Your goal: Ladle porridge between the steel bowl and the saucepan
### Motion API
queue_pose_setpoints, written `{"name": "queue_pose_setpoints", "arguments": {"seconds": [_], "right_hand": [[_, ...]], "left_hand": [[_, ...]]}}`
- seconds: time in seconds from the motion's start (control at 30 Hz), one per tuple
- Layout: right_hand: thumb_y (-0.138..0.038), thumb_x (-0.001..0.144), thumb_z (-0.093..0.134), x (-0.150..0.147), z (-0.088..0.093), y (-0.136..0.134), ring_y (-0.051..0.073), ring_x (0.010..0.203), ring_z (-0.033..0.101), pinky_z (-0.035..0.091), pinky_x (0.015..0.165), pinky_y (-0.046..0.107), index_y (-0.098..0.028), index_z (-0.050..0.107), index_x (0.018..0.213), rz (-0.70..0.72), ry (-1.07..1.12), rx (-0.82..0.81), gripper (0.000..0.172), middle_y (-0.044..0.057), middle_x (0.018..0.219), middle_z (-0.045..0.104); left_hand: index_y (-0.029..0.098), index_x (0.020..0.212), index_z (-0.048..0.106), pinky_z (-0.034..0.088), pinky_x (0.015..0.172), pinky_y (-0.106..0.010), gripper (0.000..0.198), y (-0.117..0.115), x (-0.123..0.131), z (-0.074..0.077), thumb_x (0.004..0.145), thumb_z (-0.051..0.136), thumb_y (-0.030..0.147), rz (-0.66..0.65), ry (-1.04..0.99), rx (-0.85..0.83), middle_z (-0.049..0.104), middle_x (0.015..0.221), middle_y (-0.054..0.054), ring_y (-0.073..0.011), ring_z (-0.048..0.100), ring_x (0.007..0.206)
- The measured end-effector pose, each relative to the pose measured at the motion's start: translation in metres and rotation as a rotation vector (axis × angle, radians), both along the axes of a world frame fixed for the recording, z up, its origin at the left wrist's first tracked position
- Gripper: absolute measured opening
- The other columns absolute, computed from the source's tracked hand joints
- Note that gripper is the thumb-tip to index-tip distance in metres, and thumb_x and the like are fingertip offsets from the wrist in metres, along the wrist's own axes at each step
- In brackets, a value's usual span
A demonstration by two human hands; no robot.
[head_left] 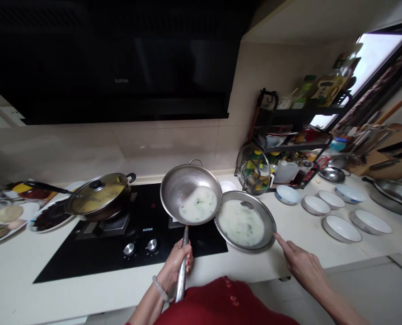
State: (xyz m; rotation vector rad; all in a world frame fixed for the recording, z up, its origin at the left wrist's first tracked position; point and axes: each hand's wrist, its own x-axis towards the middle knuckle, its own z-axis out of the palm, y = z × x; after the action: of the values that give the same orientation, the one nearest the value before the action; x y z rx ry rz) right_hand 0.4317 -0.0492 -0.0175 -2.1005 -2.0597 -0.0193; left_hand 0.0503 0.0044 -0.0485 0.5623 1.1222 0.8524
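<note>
My left hand (pixel 179 260) is wrapped round the long metal handle of a wok (pixel 174 187). The wok is tilted to the right over the hob, with a white soup (pixel 201 205) with green bits pooled at its lower right side. Just right of it, a wide metal basin (pixel 270 221) on the counter holds more of the same soup. A ladle (pixel 247 205) lies partly sunk in that basin. At the basin's right rim is my right hand (pixel 299 259), its fingers closed at the edge; the thumb's grip is partly hidden.
A lidded pan (pixel 97 198) stands on the left burner of the black hob (pixel 95 253), beside plates of food. Several bowls (pixel 341 228) sit on the right counter. Behind them are a condiment rack (pixel 299 146) and a glass lid (pixel 253 167). The range hood (pixel 119 81) hangs overhead.
</note>
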Motion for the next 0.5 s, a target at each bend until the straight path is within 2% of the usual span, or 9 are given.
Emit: {"name": "queue_pose_setpoints", "arguments": {"seconds": [0.1,0.17,0.27,0.37,0.5], "right_hand": [[-0.026,0.077,0.043,-0.01,0.001,0.007,0.02,0.056,0.059,0.042,0.051,0.029,-0.019,0.066,0.113,-0.159,0.486,-0.051,0.043,0.008,0.071,0.066],[-0.035,0.075,0.045,-0.02,0.006,0.012,0.017,0.045,0.048,0.035,0.044,0.027,-0.012,0.064,0.113,-0.314,0.853,-0.127,0.049,0.002,0.054,0.054],[-0.041,0.067,0.053,-0.037,0.022,0.019,0.01,0.039,0.03,0.021,0.041,0.023,-0.004,0.055,0.124,-0.44,1.211,-0.217,0.068,-0.006,0.049,0.04],[-0.042,0.063,0.06,-0.055,0.037,0.028,0.009,0.041,0.028,0.019,0.043,0.022,-0.005,0.052,0.127,-0.38,1.295,-0.236,0.075,-0.008,0.049,0.04],[-0.04,0.07,0.056,-0.081,0.041,0.052,0.015,0.048,0.042,0.033,0.047,0.027,-0.008,0.061,0.12,-0.183,1.144,-0.194,0.06,-0.004,0.05,0.046]], "left_hand": [[0.024,0.079,0.035,0.022,0.034,-0.017,0.033,0.0,0.0,0.001,0.061,0.063,0.026,-0.001,0.001,-0.009,0.036,0.046,0.013,-0.0045,0.03,0.033],[0.024,0.079,0.035,0.022,0.034,-0.017,0.033,0.001,0.001,0.003,0.06,0.062,0.025,-0.004,-0.004,-0.014,0.036,0.046,0.013,-0.0046,0.03,0.033],[0.024,0.077,0.034,0.021,0.034,-0.017,0.032,0.001,0.002,0.005,0.057,0.059,0.023,-0.002,-0.014,-0.015,0.037,0.045,0.012,-0.0051,0.031,0.033],[0.024,0.076,0.034,0.022,0.033,-0.017,0.032,0.002,0.002,0.005,0.054,0.057,0.021,0.009,-0.016,-0.013,0.038,0.045,0.012,-0.0051,0.031,0.033],[0.024,0.078,0.034,0.022,0.033,-0.016,0.034,0.002,0.002,0.004,0.055,0.059,0.023,0.012,-0.019,-0.015,0.038,0.045,0.012,-0.0049,0.031,0.033]]}}
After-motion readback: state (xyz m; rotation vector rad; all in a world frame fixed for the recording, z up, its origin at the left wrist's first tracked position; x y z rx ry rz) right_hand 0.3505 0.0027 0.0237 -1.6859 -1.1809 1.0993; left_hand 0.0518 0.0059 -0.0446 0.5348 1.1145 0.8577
